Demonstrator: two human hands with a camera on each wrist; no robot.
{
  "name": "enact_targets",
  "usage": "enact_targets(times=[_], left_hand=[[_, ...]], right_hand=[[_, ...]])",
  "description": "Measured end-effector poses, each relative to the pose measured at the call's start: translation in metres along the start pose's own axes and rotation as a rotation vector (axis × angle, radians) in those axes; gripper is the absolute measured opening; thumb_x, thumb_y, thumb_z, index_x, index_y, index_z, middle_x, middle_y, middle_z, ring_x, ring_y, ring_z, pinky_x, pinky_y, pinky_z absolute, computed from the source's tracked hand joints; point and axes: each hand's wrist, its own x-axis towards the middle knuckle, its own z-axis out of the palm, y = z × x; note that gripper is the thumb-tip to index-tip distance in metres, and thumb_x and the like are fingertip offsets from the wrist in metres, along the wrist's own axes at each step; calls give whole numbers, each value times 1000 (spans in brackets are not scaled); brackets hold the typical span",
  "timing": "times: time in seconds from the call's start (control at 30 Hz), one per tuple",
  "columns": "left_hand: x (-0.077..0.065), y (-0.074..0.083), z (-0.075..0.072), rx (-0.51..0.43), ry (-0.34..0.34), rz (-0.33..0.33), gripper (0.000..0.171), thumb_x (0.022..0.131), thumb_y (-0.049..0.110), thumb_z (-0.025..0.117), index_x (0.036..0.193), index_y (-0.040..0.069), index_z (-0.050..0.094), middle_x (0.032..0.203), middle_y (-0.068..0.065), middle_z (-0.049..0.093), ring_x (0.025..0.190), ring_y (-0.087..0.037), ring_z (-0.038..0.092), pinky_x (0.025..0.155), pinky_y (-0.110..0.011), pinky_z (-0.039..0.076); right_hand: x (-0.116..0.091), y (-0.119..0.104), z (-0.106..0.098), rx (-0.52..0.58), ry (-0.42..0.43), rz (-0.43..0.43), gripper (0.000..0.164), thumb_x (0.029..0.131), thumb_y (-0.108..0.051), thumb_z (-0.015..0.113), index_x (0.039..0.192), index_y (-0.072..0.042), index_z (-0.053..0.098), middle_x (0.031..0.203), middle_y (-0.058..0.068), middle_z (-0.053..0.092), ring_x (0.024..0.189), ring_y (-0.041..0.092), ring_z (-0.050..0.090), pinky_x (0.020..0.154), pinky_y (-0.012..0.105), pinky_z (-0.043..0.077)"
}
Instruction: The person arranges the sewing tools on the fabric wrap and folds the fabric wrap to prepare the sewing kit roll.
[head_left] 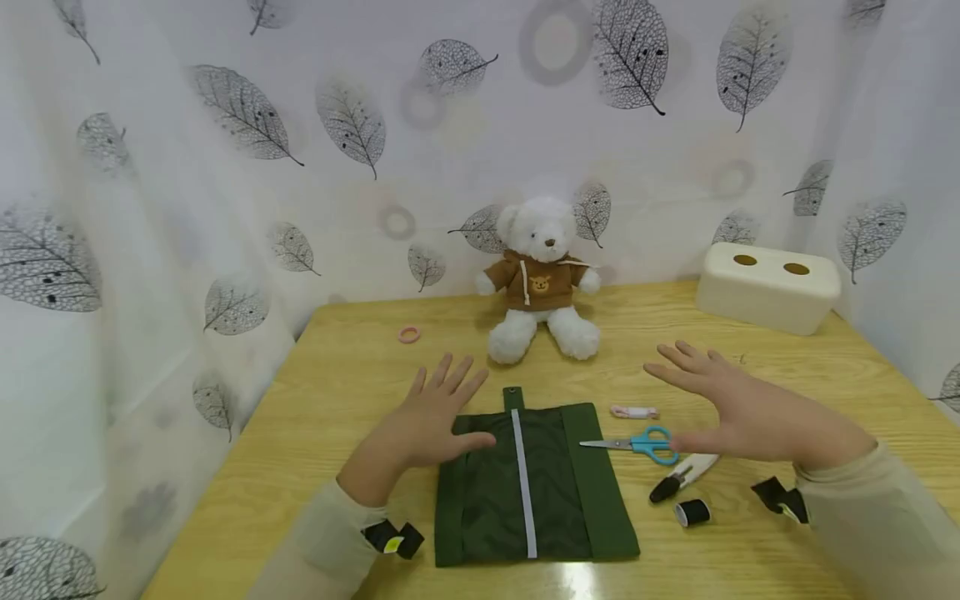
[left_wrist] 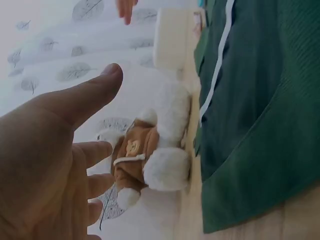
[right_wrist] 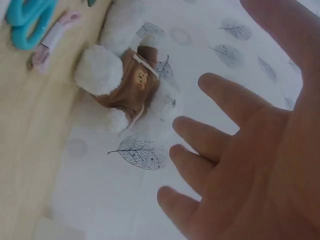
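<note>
A dark green fabric piece (head_left: pixel 555 500) lies flat on the table, with a pale strip down its middle and a snap tab at its top edge. My left hand (head_left: pixel 427 421) hovers over its left side, fingers spread and holding nothing. To the right, my right hand (head_left: pixel 738 408) is held up with fingers spread, also holding nothing. Blue-handled scissors (head_left: pixel 651 445) point left, their tip over the fabric's right border. A pink cord bundle (head_left: pixel 634 412) lies above them. Below are a white tool with a black end (head_left: pixel 684 477) and a black thread spool (head_left: pixel 692 512).
A white teddy bear (head_left: pixel 542 279) in a brown hoodie sits at the back of the wooden table (head_left: pixel 360 383). A pink ring (head_left: pixel 408 334) lies back left, and a cream box with two holes (head_left: pixel 768 287) stands back right. A leaf-print curtain (head_left: pixel 352 200) hangs behind.
</note>
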Motion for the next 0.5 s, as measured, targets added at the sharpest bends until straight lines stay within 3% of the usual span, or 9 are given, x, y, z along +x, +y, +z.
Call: enact_targets(times=[0.1, 0.2, 0.3, 0.43, 0.5], left_hand=[[-1, 7, 11, 19, -30, 59, 89, 94, 68, 53, 163, 23, 19, 169, -7, 10, 154, -33, 1, 120, -62, 5], [-3, 14, 21, 56, -86, 136, 83, 95, 65, 53, 162, 22, 26, 168, -7, 17, 154, -30, 8, 120, -61, 11], [-5, 23, 27, 80, -133, 269, 69, 99, 55, 55, 156, 21, 39, 164, -4, 28, 153, -26, 19, 121, -53, 20], [-7, 36, 32, 91, -115, 474, 45, 100, 40, 63, 141, 21, 59, 149, 0, 51, 138, -17, 46, 113, -36, 39], [-6, 42, 33, 102, -102, 540, 38, 99, 36, 66, 134, 23, 64, 139, 2, 57, 128, -14, 53, 106, -29, 44]], right_hand=[[-4, -3, 6, -28, -13, -18, 82, 87, -57, 73, 155, -24, 42, 164, 10, 27, 143, 54, 25, 103, 73, 32], [-8, -6, 11, -70, -28, -53, 77, 87, -59, 72, 151, -22, 49, 159, 9, 37, 138, 44, 42, 98, 60, 46], [-12, -8, 16, -110, -30, -64, 71, 86, -57, 74, 145, -23, 56, 151, 5, 48, 130, 35, 53, 92, 52, 52], [-18, -9, 24, -121, -36, -83, 59, 84, -57, 76, 132, -24, 65, 132, -4, 57, 114, 22, 60, 85, 43, 55], [-21, -8, 28, -93, -46, -112, 49, 84, -54, 77, 123, -25, 69, 120, -10, 59, 106, 14, 61, 81, 38, 56]])
